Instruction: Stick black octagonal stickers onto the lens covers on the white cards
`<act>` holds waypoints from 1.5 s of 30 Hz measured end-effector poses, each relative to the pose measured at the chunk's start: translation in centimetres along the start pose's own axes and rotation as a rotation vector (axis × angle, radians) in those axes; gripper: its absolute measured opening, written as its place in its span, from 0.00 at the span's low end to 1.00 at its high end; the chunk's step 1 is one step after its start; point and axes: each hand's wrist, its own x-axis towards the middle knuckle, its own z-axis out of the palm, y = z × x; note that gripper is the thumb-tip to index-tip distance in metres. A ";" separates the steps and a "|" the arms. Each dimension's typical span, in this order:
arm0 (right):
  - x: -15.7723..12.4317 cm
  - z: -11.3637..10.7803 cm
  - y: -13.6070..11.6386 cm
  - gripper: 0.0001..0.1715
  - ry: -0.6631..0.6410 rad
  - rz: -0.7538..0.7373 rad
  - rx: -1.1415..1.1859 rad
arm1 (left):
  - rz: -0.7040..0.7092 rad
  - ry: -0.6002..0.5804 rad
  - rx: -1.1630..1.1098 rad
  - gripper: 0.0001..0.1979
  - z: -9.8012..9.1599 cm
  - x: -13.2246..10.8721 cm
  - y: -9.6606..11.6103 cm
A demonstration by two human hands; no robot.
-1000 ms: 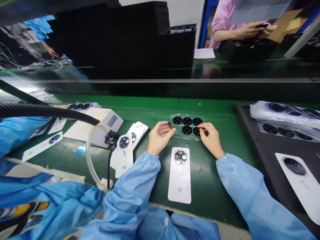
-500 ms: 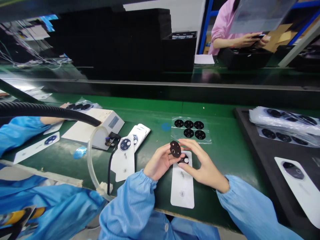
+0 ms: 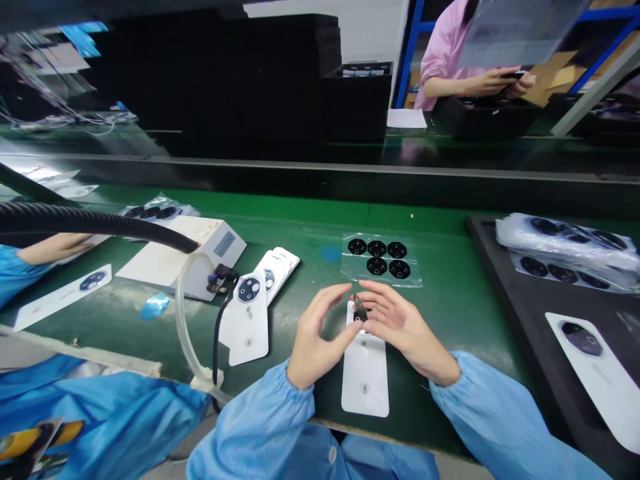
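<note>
A small black disc with holes, like a phone camera lens cover [image 3: 359, 309], is tilted nearly edge-on between my hands. My right hand [image 3: 407, 333] has its thumb and fingers closed on it. My left hand [image 3: 320, 337] curves around the other side, index finger and thumb apart, with the thumb tip close to the disc's lower edge. Beneath both hands lies a white phone back panel [image 3: 365, 373]; my fingers partly cover its camera end. Just beyond, a clear plastic sheet [image 3: 357, 272] carries several similar black discs [image 3: 377, 249].
On the left are a stack of white panels [image 3: 250, 327], a white machine [image 3: 200, 243] with hoses, and a co-worker's hand [image 3: 55, 248]. A black tray [image 3: 530, 327] at right holds bagged discs and another panel [image 3: 595, 373]. Across the bench, a person in pink handles something.
The disc has turned from facing me to nearly edge-on and sits slightly to the right. My left hand's fingers have opened away from it, while the right hand's have closed around it.
</note>
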 end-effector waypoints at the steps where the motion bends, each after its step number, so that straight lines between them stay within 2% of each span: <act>1: 0.0 0.0 0.1 0.33 0.000 0.038 0.062 | 0.071 -0.021 0.085 0.21 -0.1 -0.1 0.1; 6: -0.2 0.3 0.2 0.33 0.000 0.123 0.209 | 0.166 -0.108 0.266 0.22 -0.6 0.0 0.4; 10: -0.3 -0.2 0.9 0.31 -0.030 0.120 0.180 | 0.181 -0.129 0.317 0.19 -0.6 0.5 0.3; 12: -0.5 -1.2 1.5 0.30 -0.035 0.080 0.043 | 0.157 -0.177 0.334 0.20 -0.6 0.6 0.0; 16: -1.5 -3.8 2.5 0.30 0.015 -0.047 -0.537 | 0.090 -0.321 0.365 0.21 -0.7 0.7 -1.3; 18: -2.0 -4.7 3.0 0.34 -0.026 -0.074 -0.752 | 0.089 -0.355 0.390 0.21 -0.7 0.7 -2.0; 23: -2.5 -5.0 4.2 0.48 -0.150 -0.121 -0.974 | 0.113 -0.384 0.417 0.25 -0.3 0.7 -3.2; 33: -2.6 -4.7 3.9 0.51 -0.164 -0.082 -1.105 | 0.110 -0.478 0.411 0.28 0.2 1.0 -3.8; 45: -2.5 -4.5 3.8 0.49 -0.176 -0.093 -1.121 | 0.124 -0.481 0.415 0.28 0.1 1.0 -4.1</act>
